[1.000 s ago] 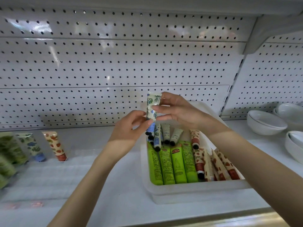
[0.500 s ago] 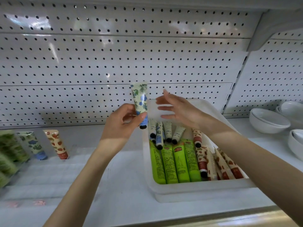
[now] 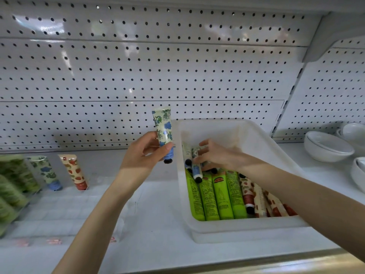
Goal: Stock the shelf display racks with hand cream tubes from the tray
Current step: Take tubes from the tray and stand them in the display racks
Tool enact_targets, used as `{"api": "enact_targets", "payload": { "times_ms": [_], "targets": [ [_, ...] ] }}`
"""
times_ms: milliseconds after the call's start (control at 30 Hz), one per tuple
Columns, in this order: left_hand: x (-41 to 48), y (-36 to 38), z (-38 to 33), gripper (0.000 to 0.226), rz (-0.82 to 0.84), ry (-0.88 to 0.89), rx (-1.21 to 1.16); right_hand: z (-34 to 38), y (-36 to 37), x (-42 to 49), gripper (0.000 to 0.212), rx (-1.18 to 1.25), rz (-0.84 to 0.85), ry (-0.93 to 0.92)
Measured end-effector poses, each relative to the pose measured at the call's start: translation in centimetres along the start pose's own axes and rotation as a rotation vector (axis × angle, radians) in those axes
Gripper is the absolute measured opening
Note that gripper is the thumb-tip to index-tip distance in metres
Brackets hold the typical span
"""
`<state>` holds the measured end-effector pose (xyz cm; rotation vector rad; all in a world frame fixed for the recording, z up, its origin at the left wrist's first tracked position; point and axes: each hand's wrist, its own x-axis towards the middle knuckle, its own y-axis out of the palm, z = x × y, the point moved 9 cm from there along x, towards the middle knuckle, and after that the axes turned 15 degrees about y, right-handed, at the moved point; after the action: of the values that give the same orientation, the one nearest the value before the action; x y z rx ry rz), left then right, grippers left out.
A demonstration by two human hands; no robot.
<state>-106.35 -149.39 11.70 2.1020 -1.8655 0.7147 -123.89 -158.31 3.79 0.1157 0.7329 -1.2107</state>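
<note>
Holding one blue-floral hand cream tube (image 3: 163, 131) upright, cap down, in left grip (image 3: 146, 153), pinched round lower body, beside white plastic tray (image 3: 237, 228); I judge it oriented for clear display rack (image 3: 59, 206) at left. Right grip (image 3: 217, 157) inside tray, fingers (image 3: 198, 159) on second blue-floral tube (image 3: 196, 168); closure I cannot tell. Count: four lime-green tubes (image 3: 219, 196) in tray; rack shows one racked blue-floral tube (image 3: 48, 173), one strawberry-print tube (image 3: 74, 172).

White bowls (image 3: 327, 146) are stacked at the far right, and a perforated white back panel (image 3: 138, 76) is seen behind them.
</note>
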Motion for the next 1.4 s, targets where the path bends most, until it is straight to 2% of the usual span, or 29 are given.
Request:
{"api": "enact_targets", "payload": {
  "times_ms": [133, 233, 333, 433, 533, 667, 900, 1067, 1267, 1400],
  "targets": [
    [-0.5, -0.4, 0.4, 0.008, -0.018, -0.057, -0.051, -0.2, 0.5, 0.1, 0.042, -0.007, 0.062, 0.02],
    [-0.8, -0.8, 0.5, 0.013, -0.015, -0.071, -0.063, -0.5, 1.6, 0.1, 0.023, 0.048, 0.2, 0.071],
    [-1.0, -1.5, 0.4, 0.023, -0.025, -0.076, -0.102, -0.6, 2.6, -0.5, 0.02, 0.039, 0.277, 0.126],
    [-1.3, -2.1, 0.0, 0.026, -0.007, -0.073, -0.125, -0.5, 3.1, -1.5, 0.012, -0.021, 0.286, 0.153],
    [-1.5, -3.1, 0.0, 0.028, -0.011, -0.082, -0.148, 0.6, 2.4, -2.5, 0.011, -0.029, 0.243, 0.135],
    [-1.7, -4.1, -0.3, 0.03, 0.014, -0.073, -0.163, 2.8, 0.9, -4.7, 0.033, -0.04, 0.118, 0.046],
    [-2.4, -3.9, -1.2, 0.031, 0.107, -0.047, -0.219, 3.5, 0.1, -9.1, 0.031, 0.254, 0.07, -0.118],
    [-3.3, -3.5, -2.3, 0.028, 0.105, -0.031, -0.256, 3.2, 0.6, -13.2, 0.028, 0.416, 0.104, -0.25],
    [-5.6, -4.2, -4.1, 0.018, 0.08, -0.01, -0.274, 3.4, 2.1, -16.0, 0.03, 0.458, 0.144, -0.333],
    [-8.2, -5.4, -5.0, 0.017, 0.014, -0.038, -0.262, 3.3, 4.4, -18.5, 0.025, 0.367, 0.209, -0.386]
  ]
}}
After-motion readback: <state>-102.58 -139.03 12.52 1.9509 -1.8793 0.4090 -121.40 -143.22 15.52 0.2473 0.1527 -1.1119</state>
